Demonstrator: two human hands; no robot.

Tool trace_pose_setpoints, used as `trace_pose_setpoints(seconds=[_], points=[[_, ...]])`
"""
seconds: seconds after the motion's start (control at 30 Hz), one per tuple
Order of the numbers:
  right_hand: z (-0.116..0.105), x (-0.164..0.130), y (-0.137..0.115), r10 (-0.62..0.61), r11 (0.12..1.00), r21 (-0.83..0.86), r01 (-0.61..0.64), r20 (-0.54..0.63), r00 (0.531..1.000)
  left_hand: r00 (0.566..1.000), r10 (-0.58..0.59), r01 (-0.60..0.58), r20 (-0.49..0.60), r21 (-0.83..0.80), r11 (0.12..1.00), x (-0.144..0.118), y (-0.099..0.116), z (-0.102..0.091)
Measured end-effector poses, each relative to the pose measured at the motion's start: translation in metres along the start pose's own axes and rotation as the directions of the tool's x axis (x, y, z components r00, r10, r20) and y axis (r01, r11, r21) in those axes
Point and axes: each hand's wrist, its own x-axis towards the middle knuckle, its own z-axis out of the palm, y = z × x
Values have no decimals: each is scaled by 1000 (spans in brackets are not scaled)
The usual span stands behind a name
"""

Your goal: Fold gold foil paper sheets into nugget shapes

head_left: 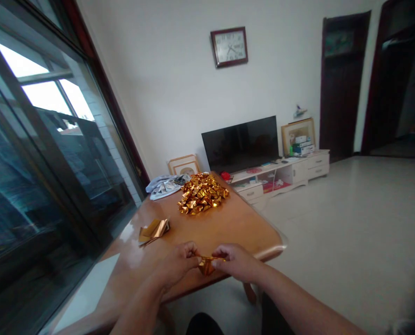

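Note:
Between my two hands, just above the near edge of the wooden table (179,232), is a piece of shiny gold foil paper (206,266), partly folded. My left hand (181,263) pinches its left end with thumb and fingers. At its right end, my right hand (233,260) grips the foil the same way. Farther back on the table lies a heap of folded gold foil pieces (203,193). A small stack of flat gold foil sheets (154,231) rests to the left, beyond my left hand.
Grey-blue cloth (165,186) lies at the table's far left corner. A white sheet (88,293) covers part of the left side. Beyond the table, a television (242,144) stands on a low white cabinet (300,168). A glass door (53,139) runs along the left.

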Motion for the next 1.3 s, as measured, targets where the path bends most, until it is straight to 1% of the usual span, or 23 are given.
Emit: trace_pose_setpoints(seconds=[0.07,0.17,0.2,0.23,0.3,0.33,0.47,0.57,0.7,0.83,1.0,1.2,1.23,1.3], points=[[4,-3,-6,-6,995,101,3,39,999,999,2,-2,-38,-17,1000,-14,6,3],[10,-10,-17,-11,978,210,2,43,999,996,-23,16,-89,-75,997,-35,15,12],[11,-13,-21,-14,972,237,5,37,999,994,-36,23,-103,-126,992,-43,18,16],[12,-16,-24,-18,966,260,9,31,999,992,-56,28,-117,-231,973,-50,20,21],[12,-22,-31,-29,955,294,22,22,999,987,-66,2,-146,-399,917,-63,25,32],[12,-26,-35,-36,952,306,29,19,999,984,-60,-23,-169,-452,892,-69,26,38],[10,-39,-46,-66,945,323,57,17,998,960,-28,-117,-279,-490,864,-85,30,60],[8,-47,-53,-84,940,332,73,19,996,942,-32,-151,-335,-507,849,-89,32,70],[7,-50,-57,-118,929,356,106,11,993,939,-12,-191,-345,-548,814,-91,34,73],[7,-50,-57,-113,920,381,90,37,993,942,-24,-198,-335,-611,767,-96,36,70],[7,-53,-60,-133,912,400,92,77,988,937,-23,-211,-349,-617,758,-106,39,66],[4,-57,-66,-140,893,441,85,94,986,915,-66,-254,-397,-697,671,-109,44,66],[5,-57,-66,-133,894,440,81,89,987,916,-72,-251,-395,-703,665,-109,46,67],[6,-57,-67,-120,895,441,75,76,990,922,-67,-236,-381,-691,684,-109,48,69]])
